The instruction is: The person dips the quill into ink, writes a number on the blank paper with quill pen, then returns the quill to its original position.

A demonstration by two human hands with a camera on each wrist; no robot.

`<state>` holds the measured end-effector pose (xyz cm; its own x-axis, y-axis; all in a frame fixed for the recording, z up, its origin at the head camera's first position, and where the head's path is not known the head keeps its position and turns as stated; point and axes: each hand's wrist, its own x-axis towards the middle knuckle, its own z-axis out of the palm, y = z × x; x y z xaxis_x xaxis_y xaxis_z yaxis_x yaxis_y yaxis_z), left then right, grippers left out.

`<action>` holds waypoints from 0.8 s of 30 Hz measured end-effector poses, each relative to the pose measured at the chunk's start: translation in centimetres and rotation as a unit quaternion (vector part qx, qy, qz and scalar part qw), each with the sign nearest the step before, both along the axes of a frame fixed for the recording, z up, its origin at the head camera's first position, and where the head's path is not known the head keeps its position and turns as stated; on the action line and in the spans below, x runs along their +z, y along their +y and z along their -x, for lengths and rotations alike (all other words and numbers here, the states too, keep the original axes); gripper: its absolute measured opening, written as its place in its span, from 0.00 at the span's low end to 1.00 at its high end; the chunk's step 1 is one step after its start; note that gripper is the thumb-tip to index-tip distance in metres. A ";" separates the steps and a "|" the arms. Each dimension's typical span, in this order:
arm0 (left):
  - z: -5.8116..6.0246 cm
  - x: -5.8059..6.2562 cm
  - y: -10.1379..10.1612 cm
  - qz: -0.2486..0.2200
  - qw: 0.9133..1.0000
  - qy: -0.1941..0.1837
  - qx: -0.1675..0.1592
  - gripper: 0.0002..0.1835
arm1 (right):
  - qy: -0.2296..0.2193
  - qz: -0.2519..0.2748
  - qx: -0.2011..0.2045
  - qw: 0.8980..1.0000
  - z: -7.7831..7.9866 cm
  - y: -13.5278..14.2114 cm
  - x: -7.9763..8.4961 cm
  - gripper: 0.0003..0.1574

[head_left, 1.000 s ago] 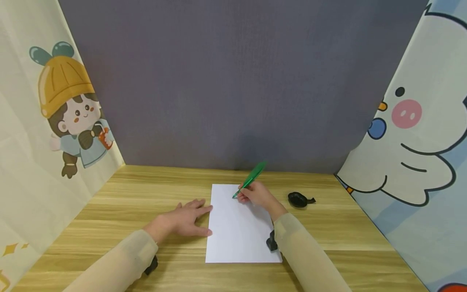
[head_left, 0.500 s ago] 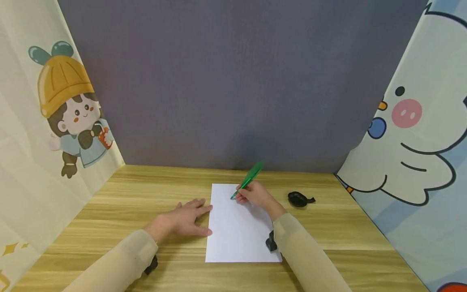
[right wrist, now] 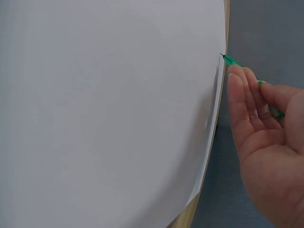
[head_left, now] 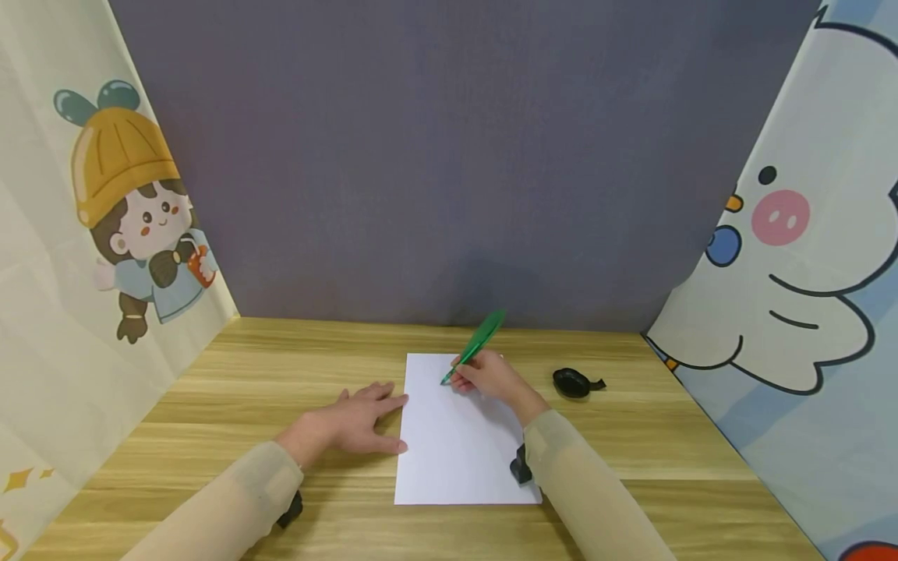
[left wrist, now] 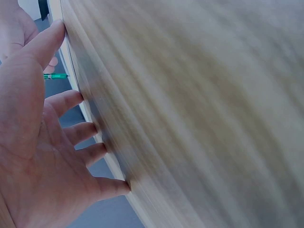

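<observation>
A white sheet of paper (head_left: 456, 452) lies upright before me on the wooden table. My right hand (head_left: 491, 377) pinches a green pen (head_left: 479, 340) with a broad leaf- or feather-shaped top, its tip down at the upper part of the sheet. In the right wrist view the pen's dark point (right wrist: 222, 55) meets the paper, and most of the barrel hides behind the fingers (right wrist: 240, 104). My left hand (head_left: 358, 421) rests on the table with fingers spread, index and thumb tips at the paper's left edge. The left wrist view shows its fingertips pressed to the surface.
To the right of the sheet sits a small black round object with a short tail (head_left: 572, 382). A dark grey panel (head_left: 449, 171) stands behind the table (head_left: 281, 358). Printed cloths hang at the left (head_left: 42, 312) and right (head_left: 807, 327).
The right hand and the pen have shifted slightly left and toward me along the paper. The left hand and the sheet stay where they were.
</observation>
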<state>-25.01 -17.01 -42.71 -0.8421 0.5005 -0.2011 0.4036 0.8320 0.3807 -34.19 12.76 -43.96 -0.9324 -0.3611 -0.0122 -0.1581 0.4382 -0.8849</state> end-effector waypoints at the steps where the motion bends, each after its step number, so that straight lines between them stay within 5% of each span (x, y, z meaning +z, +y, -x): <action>1: 0.0 0.0 0.0 0.000 1.000 0.000 0.000 0.51 | 0.000 0.000 0.001 1.000 0.0 0.0 0.0 0.14; 24: 0.2 -0.3 -0.1 -0.004 1.000 0.000 -0.002 0.51 | -0.015 0.016 0.014 1.000 -0.5 -0.6 0.3 0.14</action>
<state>-25.19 -17.09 -43.00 -0.8403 0.5050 -0.1974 0.4060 0.8273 0.3882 -33.73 12.21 -43.68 -0.9210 -0.3886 -0.0284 -0.1430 0.4048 -0.9032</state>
